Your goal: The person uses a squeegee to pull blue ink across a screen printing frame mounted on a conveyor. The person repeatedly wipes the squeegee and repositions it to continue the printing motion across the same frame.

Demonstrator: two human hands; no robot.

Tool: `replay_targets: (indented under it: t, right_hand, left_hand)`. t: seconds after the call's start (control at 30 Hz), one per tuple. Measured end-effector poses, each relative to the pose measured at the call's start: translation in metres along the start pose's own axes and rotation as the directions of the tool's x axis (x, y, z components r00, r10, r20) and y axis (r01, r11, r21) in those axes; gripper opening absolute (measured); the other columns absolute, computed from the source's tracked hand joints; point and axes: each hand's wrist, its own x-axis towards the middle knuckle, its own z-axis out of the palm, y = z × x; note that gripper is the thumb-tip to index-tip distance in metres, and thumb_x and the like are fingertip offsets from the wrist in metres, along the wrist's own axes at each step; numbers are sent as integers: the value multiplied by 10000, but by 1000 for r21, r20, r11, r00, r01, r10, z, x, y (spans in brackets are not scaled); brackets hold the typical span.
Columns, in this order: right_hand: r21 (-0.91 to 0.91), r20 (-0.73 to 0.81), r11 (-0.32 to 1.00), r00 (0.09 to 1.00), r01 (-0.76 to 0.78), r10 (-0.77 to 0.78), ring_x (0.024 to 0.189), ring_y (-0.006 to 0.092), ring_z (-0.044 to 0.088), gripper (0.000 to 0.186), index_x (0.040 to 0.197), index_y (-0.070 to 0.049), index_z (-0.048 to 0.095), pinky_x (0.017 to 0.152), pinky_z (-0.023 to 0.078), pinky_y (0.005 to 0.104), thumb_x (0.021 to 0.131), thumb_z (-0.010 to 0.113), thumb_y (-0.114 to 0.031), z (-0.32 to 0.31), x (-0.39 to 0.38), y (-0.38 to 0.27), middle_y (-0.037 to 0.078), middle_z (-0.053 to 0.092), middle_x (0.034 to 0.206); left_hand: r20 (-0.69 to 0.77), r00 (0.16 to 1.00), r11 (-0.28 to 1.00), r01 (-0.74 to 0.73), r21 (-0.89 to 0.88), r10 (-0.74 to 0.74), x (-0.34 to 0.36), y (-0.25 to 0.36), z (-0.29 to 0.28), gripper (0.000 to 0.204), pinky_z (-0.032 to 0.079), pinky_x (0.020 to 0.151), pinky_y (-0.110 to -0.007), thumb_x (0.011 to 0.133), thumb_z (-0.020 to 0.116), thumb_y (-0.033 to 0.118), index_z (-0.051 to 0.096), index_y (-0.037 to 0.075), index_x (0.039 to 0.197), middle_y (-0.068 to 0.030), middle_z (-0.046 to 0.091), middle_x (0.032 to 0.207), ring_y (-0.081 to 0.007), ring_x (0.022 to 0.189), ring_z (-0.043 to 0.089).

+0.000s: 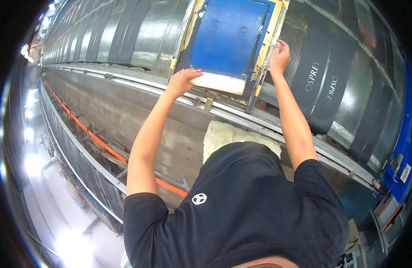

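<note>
A printing screen with a blue middle, yellowed taped borders and a pale cream strip at its near end lies on a long table. My left hand grips the frame's near left corner, fingers curled over it beside the cream strip. My right hand holds the frame's right metal edge, higher up, with its fingers bent round it. Both bare forearms reach up from my black short-sleeved shirt.
Black fabric panels with pale lettering line the shiny table both sides. A metal rail runs along its near edge. Below are an orange strip, railings and a pale green padded item before my body. Blue machinery stands far right.
</note>
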Motion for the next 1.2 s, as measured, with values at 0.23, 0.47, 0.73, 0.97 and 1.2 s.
replay_targets:
  t: [0.23, 0.47, 0.73, 0.97, 1.2]
  right_hand:
    - [-6, -39, 1000, 999, -4, 3, 746, 369, 678, 206, 1101, -94, 690, 712, 512, 474, 1007, 549, -211, 20, -4, -3, 182, 705, 826]
    - [-150, -36, 971, 983, -185, 182, 815, 405, 699, 202, 1096, -96, 690, 731, 526, 493, 994, 565, -217, 0, -4, -18, 198, 713, 850]
    - [-258, -65, 950, 984, -178, 167, 799, 391, 705, 228, 1099, -132, 715, 729, 531, 486, 1004, 569, -278, 19, -11, -3, 191, 716, 822]
    - [-268, -32, 938, 975, -220, 219, 835, 391, 706, 242, 1120, -126, 718, 763, 537, 469, 1001, 569, -274, 25, -4, -4, 180, 734, 879]
    - [-312, 2, 936, 985, -165, 174, 989, 382, 677, 248, 1135, -126, 720, 866, 531, 478, 983, 579, -262, 19, -5, -7, 168, 719, 1081]
  left_hand:
    - [-37, 980, 978, -200, -64, 198, 10, -30, -11, 626, 435, 1121, -455, 721, 664, -39, 670, 179, 1308, -39, 658, 1352, -288, 1268, 592]
    - [-53, 982, 967, -186, -172, 179, -7, -22, -11, 712, 421, 1134, -469, 662, 694, -83, 657, 181, 1322, -41, 642, 1380, -313, 1300, 575]
    - [-22, 955, 946, -297, -132, 297, -44, -55, 1, 709, 412, 1136, -496, 649, 659, -84, 661, 184, 1305, -15, 655, 1356, -281, 1301, 575]
    - [-101, 946, 950, -311, -27, 307, -9, -67, 13, 672, 409, 1136, -486, 682, 640, -84, 668, 188, 1297, -7, 647, 1372, -267, 1316, 564]
    - [-252, 905, 937, -348, 31, 344, 143, -75, 8, 664, 449, 1105, -416, 687, 613, -135, 703, 183, 1263, -20, 682, 1322, -270, 1251, 626]
